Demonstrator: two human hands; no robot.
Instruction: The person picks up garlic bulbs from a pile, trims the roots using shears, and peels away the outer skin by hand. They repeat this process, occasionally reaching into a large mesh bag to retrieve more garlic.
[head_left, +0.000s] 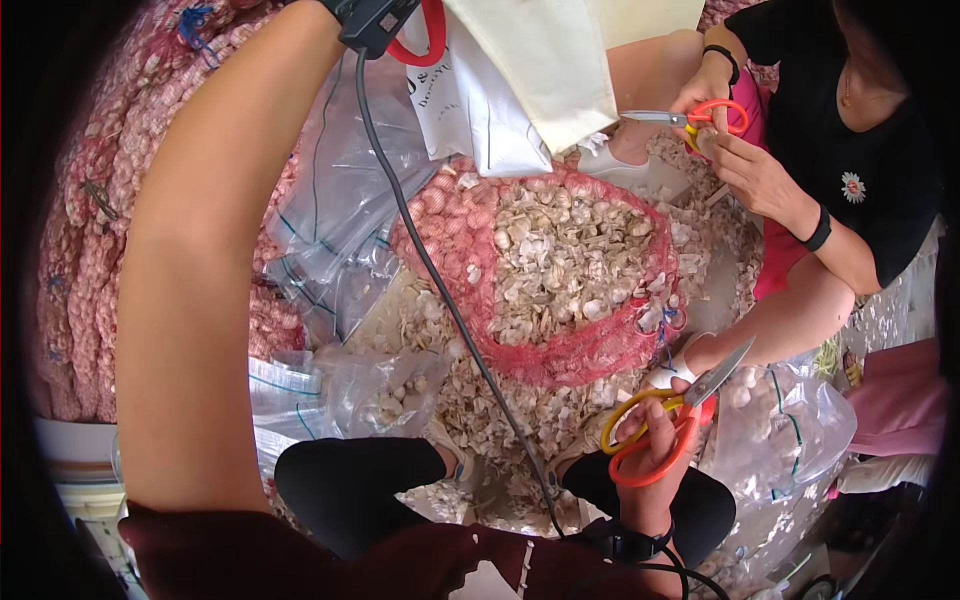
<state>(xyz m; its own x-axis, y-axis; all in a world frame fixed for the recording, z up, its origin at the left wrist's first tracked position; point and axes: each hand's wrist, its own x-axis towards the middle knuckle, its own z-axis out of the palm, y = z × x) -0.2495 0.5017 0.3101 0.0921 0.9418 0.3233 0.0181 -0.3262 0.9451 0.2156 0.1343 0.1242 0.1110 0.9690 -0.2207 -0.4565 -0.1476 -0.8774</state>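
Note:
My right hand (657, 442) holds a pair of scissors (694, 409) with one yellow and one red handle loop, the blades pointing up and to the right. My left forearm reaches up past the top edge, and the left hand is out of view. Before me lies a red mesh bag (577, 352), its mouth spread wide around garlic bulbs (562, 277) and loose skins. Whole bulbs show through the mesh on its left side. A black cable crosses over the bag's left part.
Across from me a person's hands (757, 176) hold similar scissors (664, 118). Stacked mesh sacks of garlic (90, 300) stand at left. Clear plastic bags (345, 172) lie beside them, another (802, 427) at right. A white bag (480, 97) hangs at top. Garlic skins (517, 420) cover the floor.

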